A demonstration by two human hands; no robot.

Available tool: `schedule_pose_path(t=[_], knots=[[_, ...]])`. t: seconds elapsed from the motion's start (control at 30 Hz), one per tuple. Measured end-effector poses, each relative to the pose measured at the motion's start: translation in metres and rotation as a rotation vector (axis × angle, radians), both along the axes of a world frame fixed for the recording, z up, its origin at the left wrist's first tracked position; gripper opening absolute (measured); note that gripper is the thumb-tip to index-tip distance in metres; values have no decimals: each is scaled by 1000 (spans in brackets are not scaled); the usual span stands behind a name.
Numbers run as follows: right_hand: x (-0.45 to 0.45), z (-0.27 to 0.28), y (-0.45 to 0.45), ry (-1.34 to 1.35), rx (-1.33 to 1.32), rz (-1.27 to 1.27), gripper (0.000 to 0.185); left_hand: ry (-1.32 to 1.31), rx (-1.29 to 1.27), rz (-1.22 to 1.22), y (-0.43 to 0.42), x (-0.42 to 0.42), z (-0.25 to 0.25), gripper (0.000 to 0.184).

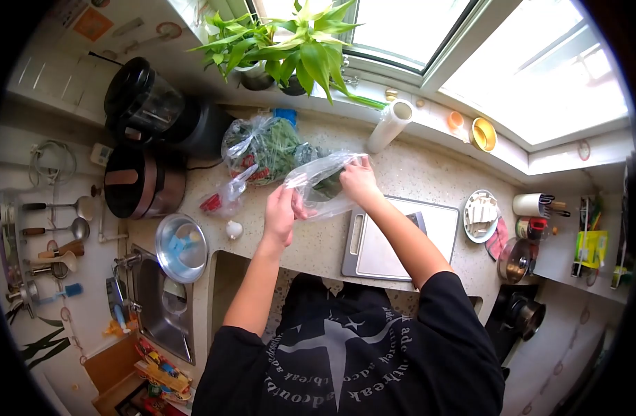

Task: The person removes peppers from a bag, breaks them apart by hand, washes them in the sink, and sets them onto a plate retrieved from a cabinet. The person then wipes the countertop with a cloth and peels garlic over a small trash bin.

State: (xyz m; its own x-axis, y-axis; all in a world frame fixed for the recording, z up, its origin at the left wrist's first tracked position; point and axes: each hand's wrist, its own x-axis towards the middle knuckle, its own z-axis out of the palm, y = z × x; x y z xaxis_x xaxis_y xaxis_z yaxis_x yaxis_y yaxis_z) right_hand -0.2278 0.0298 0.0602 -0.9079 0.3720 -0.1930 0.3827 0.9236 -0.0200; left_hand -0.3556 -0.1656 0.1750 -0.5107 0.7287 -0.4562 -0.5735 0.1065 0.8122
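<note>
A clear plastic bag (321,182) is stretched between my two hands above the counter. My left hand (283,211) has its fingers closed on the bag's left side. At the bag's upper right edge, my right hand (359,182) pinches the plastic. Green leaves show through or behind the bag. Just beyond it lies a larger bag of leafy greens (269,149) with red ties. A small bag with something red (221,200) and a white garlic bulb (234,229) sit left of my left hand. Under my right forearm is a cutting board (387,246) with a dark object on it, partly hidden.
A plastic roll (391,125) stands near the windowsill. At right are a plate of white pieces (481,215) and a pot (517,258). A metal bowl (181,247), the sink (162,308), a cooker (144,182) and a blender (148,104) are at left.
</note>
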Motion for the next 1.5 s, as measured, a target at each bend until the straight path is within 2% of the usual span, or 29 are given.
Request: schedule_pose_path(t=[0.17,0.27,0.37,0.47,0.57,0.67,0.77,0.8,0.87,0.9,0.97,1.07,1.23,1.33,1.37,1.47,1.5], knots=[[8,-33,4,118,-18,-34,27,-10,6,12,-1,5,-8,28],[10,-16,-10,235,-106,-134,36,-24,5,2,-1,10,-12,28],[-1,-15,-11,36,-238,-176,44,-12,2,7,-1,14,-16,29],[-2,-16,-15,-11,-265,-183,42,-33,-17,32,-2,14,-13,28],[7,-22,-22,167,-196,-134,40,-38,-27,53,-4,13,-14,28],[10,6,-23,225,-402,-148,35,-64,-12,90,-7,9,-12,28],[25,45,-30,584,-480,-159,26,-88,6,120,-9,4,-7,25],[29,52,-32,656,-737,-260,25,-86,33,99,-11,3,-6,26],[37,64,-37,786,-1251,-466,23,-81,92,55,-13,0,-4,43],[38,79,-43,927,-1575,-545,20,-10,62,67,-13,1,1,46],[44,105,-45,921,-1667,-631,19,134,2,90,-11,3,12,51],[50,122,-49,905,-1760,-657,17,886,-121,44,-17,0,-8,57],[43,153,-79,918,-1788,-669,20,743,67,-93,-15,19,46,39],[42,163,-94,914,-1815,-591,26,692,163,-184,-16,29,41,41],[41,167,-98,933,-1821,-558,25,439,225,-170,-19,33,43,44],[44,172,-103,959,-1839,-496,24,6,199,-161,-31,29,50,44],[49,171,-103,961,-1847,-482,24,-6,169,-124,-35,28,50,44]])
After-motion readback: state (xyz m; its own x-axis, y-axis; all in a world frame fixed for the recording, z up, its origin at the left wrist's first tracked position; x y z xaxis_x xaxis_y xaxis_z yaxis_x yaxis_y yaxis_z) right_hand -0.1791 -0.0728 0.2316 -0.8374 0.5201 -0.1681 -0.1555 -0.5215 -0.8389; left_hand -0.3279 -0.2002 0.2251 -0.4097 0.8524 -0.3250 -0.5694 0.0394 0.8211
